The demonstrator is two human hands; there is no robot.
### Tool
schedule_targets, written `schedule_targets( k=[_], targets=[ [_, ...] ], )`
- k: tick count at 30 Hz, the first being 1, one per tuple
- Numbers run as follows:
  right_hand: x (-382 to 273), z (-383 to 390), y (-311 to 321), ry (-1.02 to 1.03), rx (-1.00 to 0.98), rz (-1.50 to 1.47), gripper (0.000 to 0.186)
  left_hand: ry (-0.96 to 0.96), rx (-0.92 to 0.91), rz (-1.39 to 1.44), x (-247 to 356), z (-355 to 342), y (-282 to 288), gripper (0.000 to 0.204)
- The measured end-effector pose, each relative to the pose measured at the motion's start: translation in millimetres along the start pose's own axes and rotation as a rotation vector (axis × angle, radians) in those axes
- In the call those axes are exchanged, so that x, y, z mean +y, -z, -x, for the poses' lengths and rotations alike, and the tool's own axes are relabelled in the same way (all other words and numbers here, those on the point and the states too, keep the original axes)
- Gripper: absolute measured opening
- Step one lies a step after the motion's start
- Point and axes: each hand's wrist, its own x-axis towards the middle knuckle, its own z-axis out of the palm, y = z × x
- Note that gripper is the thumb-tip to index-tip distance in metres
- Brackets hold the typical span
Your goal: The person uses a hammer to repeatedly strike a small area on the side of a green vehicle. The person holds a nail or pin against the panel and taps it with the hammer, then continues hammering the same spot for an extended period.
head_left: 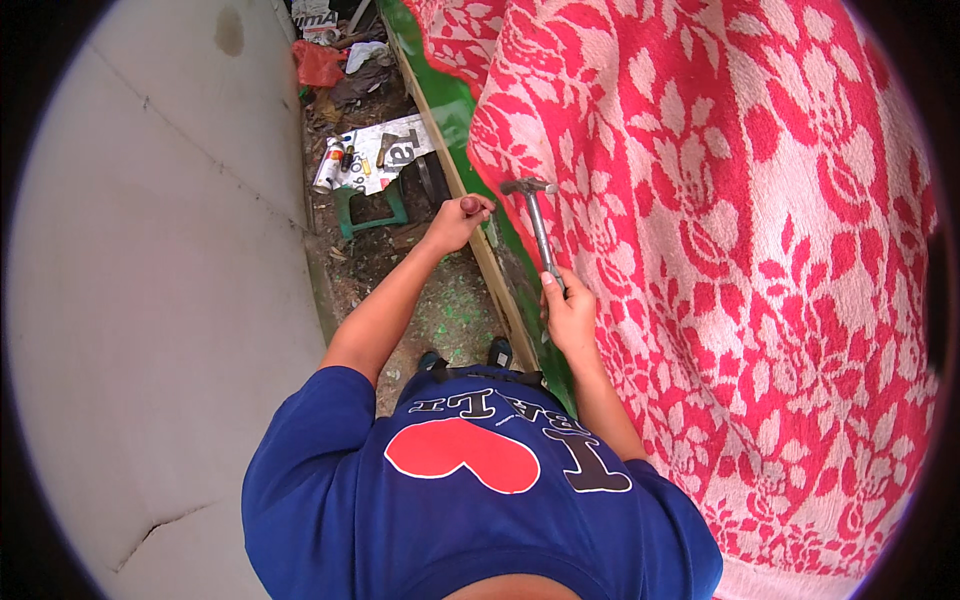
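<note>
My left hand (458,226) is closed around a tool with a reddish-brown rounded handle (470,205); its lower part is hidden, so its kind does not show. That hand is at the wooden edge (488,262) of a green surface (448,112). To its right, my right hand (571,312) grips a hammer (541,228) by its lower shaft. The hammer's metal head points away from me, apart from the reddish-brown handle. Under and beside the hammer spreads a red and white floral cloth (690,250), which covers most of the green surface.
A pale wall (150,300) rises close on my left. In the narrow gap stand a green stool (372,212) and a printed sheet (400,150) with a spray can (328,166) on it. Farther off lie a red plastic bag (318,63) and rubbish.
</note>
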Motion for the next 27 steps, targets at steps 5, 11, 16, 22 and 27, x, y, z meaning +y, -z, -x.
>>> schedule_targets(
  k=[5, 11, 16, 22, 27],
  targets=[
    [3, -4, -3, 0.033, -0.017, 0.039, 0.028, -0.003, 0.001, -0.012, -7, -3, 1, 0.011],
    [-8, -11, -10, 0.056, -0.034, 0.042, 0.030, -0.028, -0.005, 0.034, -20, -4, 2, 0.012],
    [-2, -8, -18, 0.342, 0.009, 0.034, 0.028, -0.033, -0.007, 0.004, -15, -5, -4, 0.014],
    [-10, -10, -16, 0.272, -0.034, 0.447, 0.029, 0.046, -0.065, -0.231, -31, -13, 2, 0.012],
    [-12, 1, -11, 0.152, 0.005, 0.154, 0.027, -0.135, -0.014, -0.027, -25, -4, 1, 0.007]
  ],
)
